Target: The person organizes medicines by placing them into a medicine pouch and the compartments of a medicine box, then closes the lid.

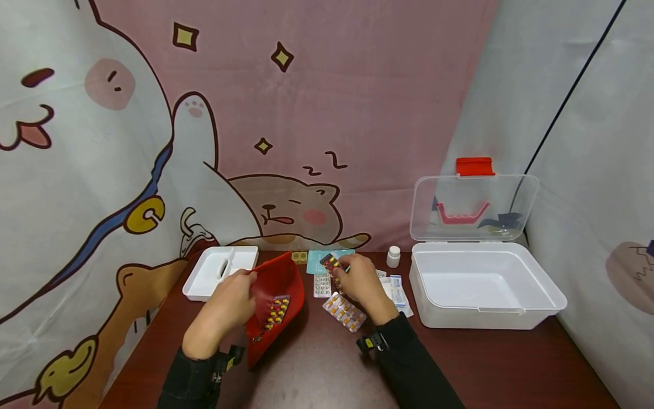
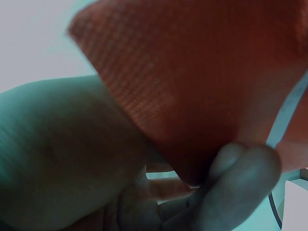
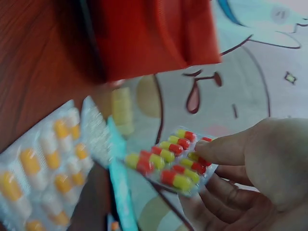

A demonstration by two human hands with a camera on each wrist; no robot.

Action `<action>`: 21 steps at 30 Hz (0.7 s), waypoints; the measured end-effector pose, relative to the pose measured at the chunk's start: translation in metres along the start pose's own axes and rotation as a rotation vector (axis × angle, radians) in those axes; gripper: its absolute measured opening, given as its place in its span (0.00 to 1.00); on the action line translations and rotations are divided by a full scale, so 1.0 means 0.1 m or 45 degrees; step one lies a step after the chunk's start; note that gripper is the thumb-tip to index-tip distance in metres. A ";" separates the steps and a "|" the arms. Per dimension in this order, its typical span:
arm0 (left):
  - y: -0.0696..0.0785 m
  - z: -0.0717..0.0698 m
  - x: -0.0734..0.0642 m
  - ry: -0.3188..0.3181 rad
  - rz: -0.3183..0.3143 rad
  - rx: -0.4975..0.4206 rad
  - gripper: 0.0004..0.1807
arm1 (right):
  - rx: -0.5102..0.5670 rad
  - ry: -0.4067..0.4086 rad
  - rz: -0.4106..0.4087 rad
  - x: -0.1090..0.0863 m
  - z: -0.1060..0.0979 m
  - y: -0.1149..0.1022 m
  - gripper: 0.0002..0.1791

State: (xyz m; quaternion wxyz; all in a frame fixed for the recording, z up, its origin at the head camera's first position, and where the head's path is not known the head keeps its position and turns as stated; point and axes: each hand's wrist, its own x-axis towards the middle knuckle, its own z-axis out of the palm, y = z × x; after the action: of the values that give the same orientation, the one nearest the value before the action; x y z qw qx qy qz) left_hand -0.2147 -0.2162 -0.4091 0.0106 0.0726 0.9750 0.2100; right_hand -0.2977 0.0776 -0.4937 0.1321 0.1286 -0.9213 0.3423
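Observation:
My left hand (image 1: 232, 301) pinches the edge of a red pouch (image 1: 293, 278), which stands tilted on the table. In the left wrist view the thumb and fingers clasp a corner of the pouch (image 2: 192, 86). A blister pack of red and yellow capsules (image 1: 278, 311) shows at the pouch's opening. My right hand (image 1: 364, 284) holds up another blister pack of red and yellow capsules (image 3: 171, 159) between thumb and fingers. Below that hand lies a blister pack of orange and white capsules (image 1: 344, 312). A silvery blister pack of tablets (image 1: 322, 285) lies just left of it.
A white plastic box (image 1: 485, 315) with its clear lid (image 1: 475, 193) raised stands at the right. Behind the left hand sits a white lidded tray (image 1: 204, 275). A small white bottle (image 1: 393, 257), a light blue packet (image 1: 317, 261) and a yellow blister strip (image 1: 299, 258) lie toward the back.

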 end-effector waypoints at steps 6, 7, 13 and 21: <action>-0.01 0.00 0.00 0.015 0.038 0.036 0.21 | 0.235 -0.011 0.115 -0.01 -0.14 -0.16 0.11; -0.01 0.00 0.00 0.017 0.043 0.043 0.21 | 0.263 -0.015 0.117 -0.02 -0.16 -0.19 0.12; -0.02 0.00 0.00 0.010 0.039 0.058 0.24 | 0.419 -0.062 0.130 -0.04 -0.23 -0.33 0.20; -0.01 0.00 0.00 0.013 0.038 0.056 0.24 | 0.708 -0.145 0.198 -0.10 -0.25 -0.51 0.23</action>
State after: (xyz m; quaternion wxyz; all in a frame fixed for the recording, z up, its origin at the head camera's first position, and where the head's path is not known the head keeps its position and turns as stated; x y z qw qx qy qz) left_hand -0.2151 -0.2169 -0.4098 0.0010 0.0862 0.9782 0.1888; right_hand -0.2679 0.0584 -0.4482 0.0132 0.1077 -0.8052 0.5830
